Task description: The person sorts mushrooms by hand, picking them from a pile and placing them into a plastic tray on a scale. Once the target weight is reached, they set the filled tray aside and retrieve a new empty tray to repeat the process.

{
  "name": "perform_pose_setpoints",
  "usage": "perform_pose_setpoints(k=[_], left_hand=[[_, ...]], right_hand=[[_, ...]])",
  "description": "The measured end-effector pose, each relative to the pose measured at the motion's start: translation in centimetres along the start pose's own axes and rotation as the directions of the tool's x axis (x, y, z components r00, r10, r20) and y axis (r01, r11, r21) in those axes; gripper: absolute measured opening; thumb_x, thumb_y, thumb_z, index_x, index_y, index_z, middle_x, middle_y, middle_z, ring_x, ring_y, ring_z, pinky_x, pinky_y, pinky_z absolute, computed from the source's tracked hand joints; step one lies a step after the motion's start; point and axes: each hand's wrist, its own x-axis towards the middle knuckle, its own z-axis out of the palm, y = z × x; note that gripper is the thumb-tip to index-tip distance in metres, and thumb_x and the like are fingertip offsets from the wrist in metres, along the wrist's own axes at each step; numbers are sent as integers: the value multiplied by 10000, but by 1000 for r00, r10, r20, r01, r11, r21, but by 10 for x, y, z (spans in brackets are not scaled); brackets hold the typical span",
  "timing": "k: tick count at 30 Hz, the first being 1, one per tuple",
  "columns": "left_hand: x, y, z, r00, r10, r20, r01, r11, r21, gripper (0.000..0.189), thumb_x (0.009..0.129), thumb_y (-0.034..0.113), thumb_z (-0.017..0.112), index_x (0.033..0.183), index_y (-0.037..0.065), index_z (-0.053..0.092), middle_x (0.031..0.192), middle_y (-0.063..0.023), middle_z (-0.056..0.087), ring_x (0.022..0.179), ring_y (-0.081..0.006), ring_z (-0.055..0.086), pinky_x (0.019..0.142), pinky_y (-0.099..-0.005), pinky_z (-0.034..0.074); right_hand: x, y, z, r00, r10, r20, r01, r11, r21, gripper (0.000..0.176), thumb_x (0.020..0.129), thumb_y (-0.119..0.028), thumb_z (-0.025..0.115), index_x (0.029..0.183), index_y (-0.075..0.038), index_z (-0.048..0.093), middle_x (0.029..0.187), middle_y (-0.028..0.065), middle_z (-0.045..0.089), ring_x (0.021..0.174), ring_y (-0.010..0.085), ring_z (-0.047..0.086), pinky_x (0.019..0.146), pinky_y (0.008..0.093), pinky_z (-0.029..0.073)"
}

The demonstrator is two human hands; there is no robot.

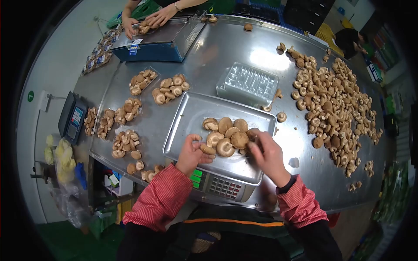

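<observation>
Brown shiitake mushrooms (225,147) lie in a cluster, apparently in a clear plastic tray, on the metal pan (176,130) of a weighing scale (224,187). My left hand (190,155) is at the cluster's left side, its fingers closed on a shiitake mushroom (207,149). On the other side, my right hand (267,154) has its thumb and fingers bent around a mushroom (252,133) at the cluster's edge; its fingertips are partly hidden. The scale's green display is partly covered by my left sleeve.
A stack of clear plastic trays (250,82) stands behind the pan. A large mushroom heap (333,108) spreads at right. Filled trays (126,111) sit at left, near a second scale (73,117). Another person's hands (159,17) hold mushrooms over a wrapping machine (152,50).
</observation>
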Motion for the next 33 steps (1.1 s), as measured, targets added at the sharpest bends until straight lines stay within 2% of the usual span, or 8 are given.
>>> perform_pose_setpoints(k=[5, 8, 11, 20, 30, 31, 32, 33], left_hand=[[10, 16, -11, 999, 37, -4, -37, 997, -69, 408, 942, -62, 470, 1262, 136, 312, 1120, -177, 628, 850, -264, 725, 702, -361, 622], [20, 46, -22, 994, 105, -40, -109, 989, -101, 440, 918, -85, 424, 1285, 123, 301, 1115, -191, 617, 867, -281, 716, 717, -369, 618], [43, 78, -39, 976, 190, -106, -204, 969, -139, 431, 919, -94, 405, 1284, 109, 296, 1111, -196, 616, 862, -291, 714, 719, -373, 623], [176, 162, -113, 865, 425, -265, -486, 842, -235, 457, 915, -110, 351, 1328, 60, 253, 1218, -288, 542, 1015, -400, 679, 829, -459, 638], [266, 260, -106, 727, 349, -591, -595, 750, -290, 472, 925, -130, 424, 1378, -24, 344, 1206, -290, 560, 1035, -404, 671, 863, -471, 629], [277, 258, -119, 647, 599, -472, -590, 785, 188, 455, 931, -96, 473, 1364, -18, 357, 1216, -279, 559, 1013, -382, 679, 864, -465, 624], [287, 255, -142, 601, 764, -234, -514, 594, 619, 443, 936, -61, 521, 1350, -11, 371, 1225, -269, 559, 991, -360, 688, 865, -459, 619], [307, 247, -168, 605, 788, -114, -559, 522, 644, 401, 945, -3, 566, 1315, -8, 412, 1206, -242, 579, 988, -330, 690, 875, -446, 610]], right_hand=[[71, 44, -10, 988, -73, -133, 44, 977, -209, 227, 860, -116, 705, 1061, -33, 639, 903, 140, 614, 855, 329, 624, 737, 433, 497], [118, 59, -7, 944, -295, -148, 216, 891, -398, 171, 842, -104, 715, 982, -33, 648, 856, 123, 596, 838, 328, 590, 739, 437, 487], [143, 85, 11, 966, -236, 105, 256, 826, -503, 156, 806, -112, 734, 890, -44, 623, 869, 117, 599, 893, 336, 585, 767, 444, 491], [146, 107, 23, 980, -100, 174, 125, 982, -140, 106, 805, -90, 730, 807, -1, 673, 827, 148, 612, 843, 343, 609, 752, 428, 487], [142, 109, 25, 987, -75, 141, 87, 993, -81, 77, 822, -87, 720, 841, -17, 698, 854, 132, 650, 840, 329, 639, 745, 420, 510], [140, 110, 26, 989, -81, 126, 89, 994, -61, 79, 813, -79, 719, 826, -6, 692, 842, 139, 641, 832, 337, 632, 742, 429, 508], [140, 110, 26, 988, -77, 130, 88, 993, -77, 87, 819, -84, 708, 810, -5, 675, 836, 142, 632, 821, 344, 625, 740, 437, 507], [140, 110, 27, 987, -87, 134, 97, 993, -69, 89, 823, -88, 702, 813, -5, 671, 836, 144, 628, 821, 349, 622, 742, 442, 506]])
